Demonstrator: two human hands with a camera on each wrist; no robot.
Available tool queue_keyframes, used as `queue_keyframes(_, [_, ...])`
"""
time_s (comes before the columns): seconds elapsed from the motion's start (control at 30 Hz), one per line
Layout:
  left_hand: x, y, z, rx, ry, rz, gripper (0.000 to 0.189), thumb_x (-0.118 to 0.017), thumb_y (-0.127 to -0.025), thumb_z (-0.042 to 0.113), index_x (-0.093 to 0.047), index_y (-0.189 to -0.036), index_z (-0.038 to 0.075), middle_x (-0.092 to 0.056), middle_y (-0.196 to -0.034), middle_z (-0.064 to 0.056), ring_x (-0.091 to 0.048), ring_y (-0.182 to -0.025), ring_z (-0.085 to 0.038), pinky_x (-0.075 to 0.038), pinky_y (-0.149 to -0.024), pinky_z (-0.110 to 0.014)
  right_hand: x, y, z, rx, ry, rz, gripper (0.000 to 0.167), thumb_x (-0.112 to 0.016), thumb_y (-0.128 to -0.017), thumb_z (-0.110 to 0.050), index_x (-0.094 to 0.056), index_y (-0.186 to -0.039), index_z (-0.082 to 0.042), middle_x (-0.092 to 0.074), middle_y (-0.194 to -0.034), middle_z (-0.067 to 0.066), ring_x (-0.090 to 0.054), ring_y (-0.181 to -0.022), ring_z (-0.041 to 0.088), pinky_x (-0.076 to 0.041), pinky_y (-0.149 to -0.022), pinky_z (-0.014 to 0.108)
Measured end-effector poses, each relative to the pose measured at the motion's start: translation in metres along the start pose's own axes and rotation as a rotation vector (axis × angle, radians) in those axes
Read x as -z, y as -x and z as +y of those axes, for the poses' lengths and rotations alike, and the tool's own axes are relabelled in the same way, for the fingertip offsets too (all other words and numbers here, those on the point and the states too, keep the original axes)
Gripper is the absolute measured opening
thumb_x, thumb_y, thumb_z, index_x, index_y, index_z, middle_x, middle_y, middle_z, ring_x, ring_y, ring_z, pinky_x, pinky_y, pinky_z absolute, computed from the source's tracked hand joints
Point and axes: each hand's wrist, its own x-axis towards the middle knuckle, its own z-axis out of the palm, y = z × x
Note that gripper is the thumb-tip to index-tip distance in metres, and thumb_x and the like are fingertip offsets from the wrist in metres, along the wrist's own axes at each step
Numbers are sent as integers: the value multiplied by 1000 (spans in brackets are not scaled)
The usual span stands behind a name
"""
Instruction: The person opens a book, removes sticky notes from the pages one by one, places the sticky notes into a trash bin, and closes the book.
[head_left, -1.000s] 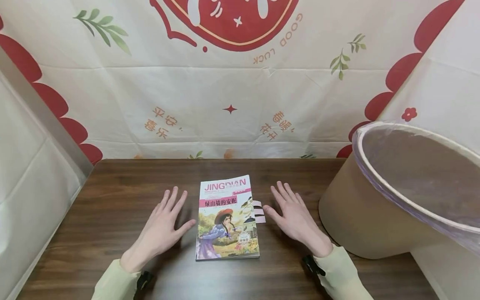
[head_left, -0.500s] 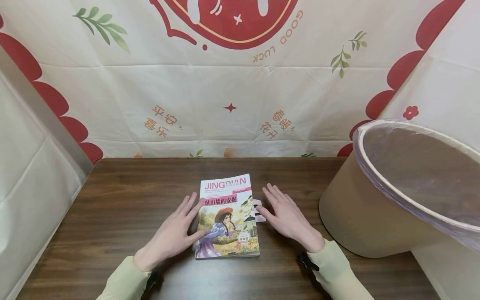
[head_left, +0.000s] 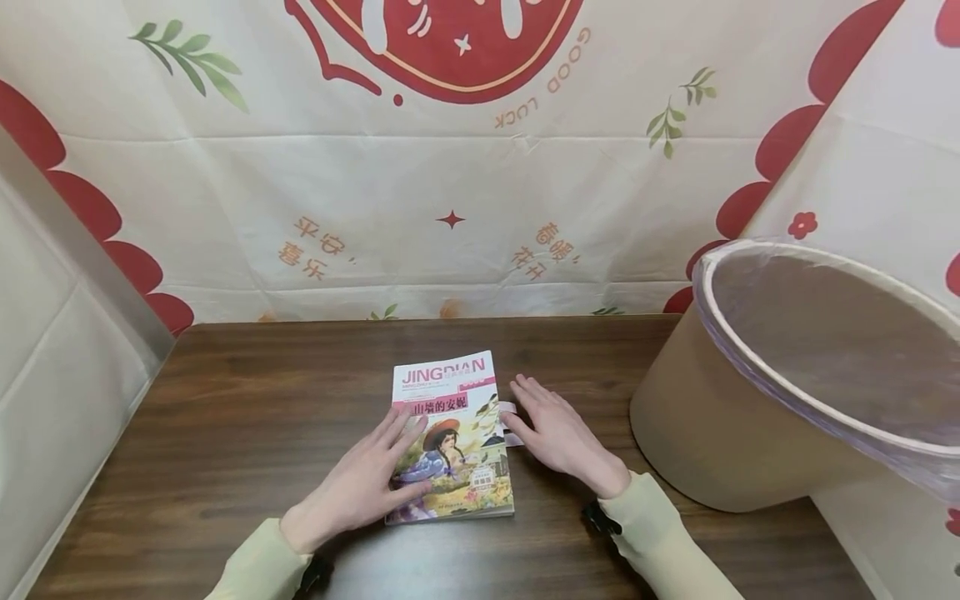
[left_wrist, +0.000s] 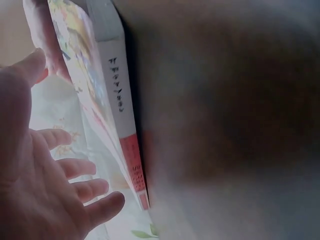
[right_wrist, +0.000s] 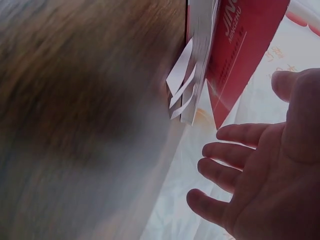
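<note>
Hands are closing in on the book (head_left: 452, 439), which is lying flat near the middle of the table (head_left: 225, 433). The left hand (head_left: 367, 483) is now sliding its straight fingers onto the cover, gripping nothing. The right hand (head_left: 558, 433), also flat and released, is nearing the paper tabs (right_wrist: 181, 85) at the book's right edge. Farther right, the bin (head_left: 720, 433) is standing apart.

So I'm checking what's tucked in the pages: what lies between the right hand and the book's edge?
White paper slips stick out of the book toward the right hand; the right wrist view shows them best.
</note>
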Motion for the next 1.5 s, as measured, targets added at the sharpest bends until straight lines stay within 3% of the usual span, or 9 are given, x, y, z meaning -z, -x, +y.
queue_keyframes(0.23, [-5,1,2,-14,-35,-63,90,-66,-94,66,-37,-164,17,-32,-172,-21,-33,-158,-45,-40,-122,-60,-5,-6,-5,12,-19,-16,67,-49,-110,-48,-42,-160,-4,-39,-170,16,-34,-161,35,-30,-129,58])
queue_keyframes(0.47, [-7,-3,5,-52,-8,-91,90,-66,-93,67,-40,-163,17,-31,-172,-20,-31,-158,-48,-40,-121,-64,-6,-8,-8,12,-18,-25,66,-48,-110,-47,-43,-159,-3,-41,-168,16,-37,-159,34,-32,-129,56])
queue_keyframes(0.87, [-8,-5,9,-107,-38,-179,90,-68,-89,71,-44,-161,24,-30,-174,-12,-31,-160,-43,-38,-122,-63,-11,-11,-10,44,6,-10,56,-51,-110,-36,-50,-154,-2,-49,-163,20,-45,-154,39,-36,-125,58])
queue_keyframes(1.23, [-9,-5,9,-152,-89,-178,90,-75,-87,65,-46,-160,21,-34,-173,-14,-36,-157,-44,-42,-119,-62,-14,-15,-12,35,5,32,46,-59,-107,-32,-63,-143,-5,-66,-145,17,-58,-141,38,-44,-118,59])
queue_keyframes(1.5, [-10,-7,9,-152,-113,-195,90,-72,-88,67,-45,-161,21,-32,-173,-14,-35,-158,-44,-41,-120,-62,-11,-23,-8,52,33,49,37,-62,-104,-26,-71,-131,-2,-74,-125,14,-67,-117,31,-53,-103,52])
